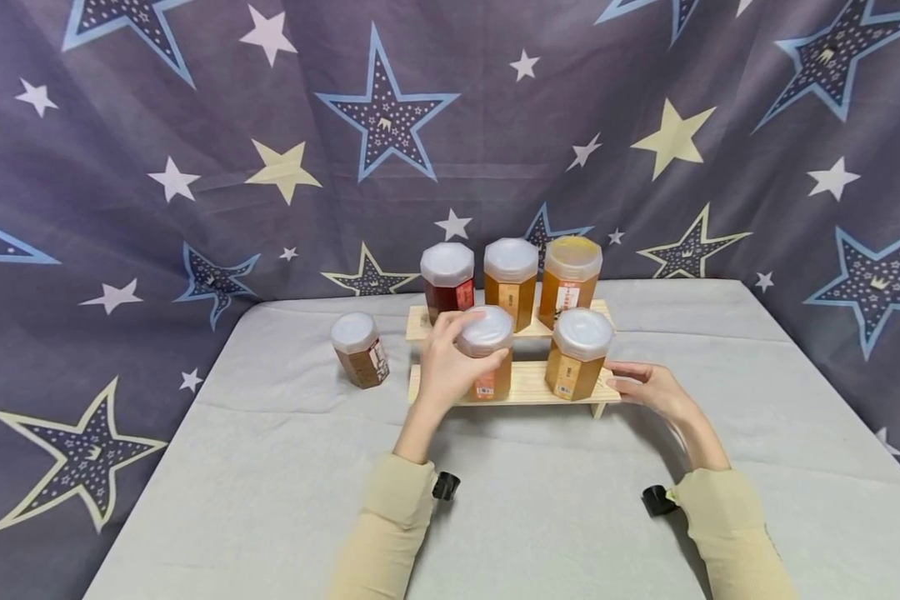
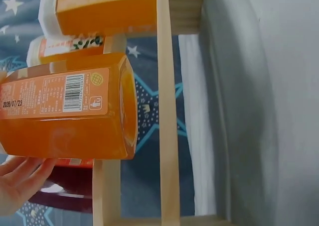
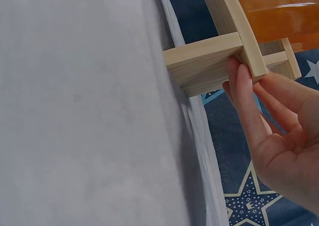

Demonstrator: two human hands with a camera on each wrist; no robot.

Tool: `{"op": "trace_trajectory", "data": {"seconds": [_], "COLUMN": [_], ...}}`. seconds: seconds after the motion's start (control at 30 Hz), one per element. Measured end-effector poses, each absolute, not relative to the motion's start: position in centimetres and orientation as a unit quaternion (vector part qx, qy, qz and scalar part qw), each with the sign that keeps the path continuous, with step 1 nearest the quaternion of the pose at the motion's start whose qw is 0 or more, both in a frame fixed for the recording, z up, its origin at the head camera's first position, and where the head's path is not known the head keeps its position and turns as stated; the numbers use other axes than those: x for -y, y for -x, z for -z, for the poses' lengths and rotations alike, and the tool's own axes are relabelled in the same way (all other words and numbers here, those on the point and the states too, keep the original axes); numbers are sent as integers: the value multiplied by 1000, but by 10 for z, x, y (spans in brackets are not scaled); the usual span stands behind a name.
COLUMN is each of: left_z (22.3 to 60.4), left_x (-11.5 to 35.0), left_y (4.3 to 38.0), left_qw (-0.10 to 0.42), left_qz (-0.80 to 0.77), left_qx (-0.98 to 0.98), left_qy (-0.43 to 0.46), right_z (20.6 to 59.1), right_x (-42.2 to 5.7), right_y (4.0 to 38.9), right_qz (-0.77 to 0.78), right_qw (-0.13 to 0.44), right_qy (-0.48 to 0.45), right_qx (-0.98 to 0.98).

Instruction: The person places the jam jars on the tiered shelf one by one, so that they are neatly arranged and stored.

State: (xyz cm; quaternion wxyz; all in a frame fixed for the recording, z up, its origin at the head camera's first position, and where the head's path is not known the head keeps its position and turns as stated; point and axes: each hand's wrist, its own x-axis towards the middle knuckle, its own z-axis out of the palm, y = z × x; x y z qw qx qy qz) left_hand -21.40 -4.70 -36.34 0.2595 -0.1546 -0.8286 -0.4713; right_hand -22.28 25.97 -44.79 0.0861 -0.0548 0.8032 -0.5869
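Observation:
My left hand (image 1: 447, 360) grips an orange jar (image 1: 501, 379) with a clear plastic lid, thumb and fingers around its upper part. In the left wrist view its base hangs a little above the lower step of a two-step wooden rack (image 1: 528, 385). My right hand (image 1: 651, 390) pinches the right end of that lower step; the right wrist view shows its fingertips (image 3: 244, 74) against the wood. Another amber jar (image 1: 574, 375) stands on the lower step, to the right. Behind, on the upper step, are a dark red jar (image 1: 448, 275), an amber jar (image 1: 512, 283) and a yellow-topped jar (image 1: 570, 279).
A brown jar (image 1: 362, 354) stands apart on the grey cloth-covered table (image 1: 540, 517), left of the rack. A dark curtain (image 1: 487, 133) with stars hangs right behind the table. A black wrist camera (image 1: 446, 486) sits at my left cuff, another (image 1: 657, 501) at my right.

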Motion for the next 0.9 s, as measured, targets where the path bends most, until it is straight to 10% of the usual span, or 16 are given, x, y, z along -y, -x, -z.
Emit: {"op": "trace_trajectory", "data": {"seconds": [0.9], "left_z": [377], "left_x": [12], "left_y": [216], "left_qw": [225], "left_qz": [471], "left_qx": [839], "left_qy": [154], "right_z": [447], "right_x": [-260], "right_y": [223], "right_qz": [591], "right_qw": [86], "right_qy": [59], "right_qx": [-800]}}
